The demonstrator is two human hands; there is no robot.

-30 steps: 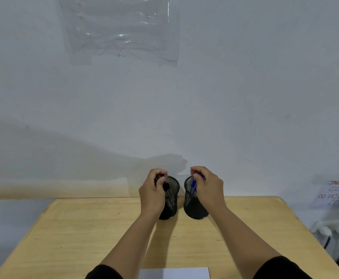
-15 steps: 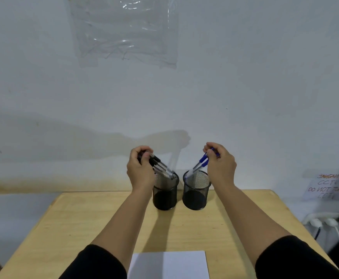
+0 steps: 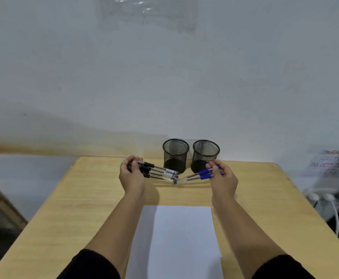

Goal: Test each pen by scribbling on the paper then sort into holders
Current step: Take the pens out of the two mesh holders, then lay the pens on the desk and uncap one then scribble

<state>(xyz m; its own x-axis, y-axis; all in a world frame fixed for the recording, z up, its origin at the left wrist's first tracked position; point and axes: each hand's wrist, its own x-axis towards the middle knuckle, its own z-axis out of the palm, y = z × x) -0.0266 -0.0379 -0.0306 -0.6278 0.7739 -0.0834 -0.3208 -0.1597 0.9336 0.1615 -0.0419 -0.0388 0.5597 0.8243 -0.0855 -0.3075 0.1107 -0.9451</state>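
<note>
On my remote feed, the left hand (image 3: 132, 176) grips a bundle of black pens (image 3: 158, 173) by their capped ends, barrels fanned toward the middle of the bench (image 3: 68, 208), low over the wood. I judge the bundle is held this way so the pens can be set down together for testing one at a time. White labels on the clear barrels carry print too small to read. Behind them stand two black mesh holders, the left holder (image 3: 175, 156) and the right holder (image 3: 205, 156), side by side near the wall and empty as far as I can see. The right hand (image 3: 223, 178) pinches a bundle of blue pens (image 3: 201, 175), tips angled inward, almost meeting the black ones. The white paper (image 3: 176, 240) lies unmarked between the forearms, squarely in reach for scribbling. At far right, a wall notice (image 3: 331, 163) reads partly "CCTV" and "DO NOT"; the rest is blurred.
</note>
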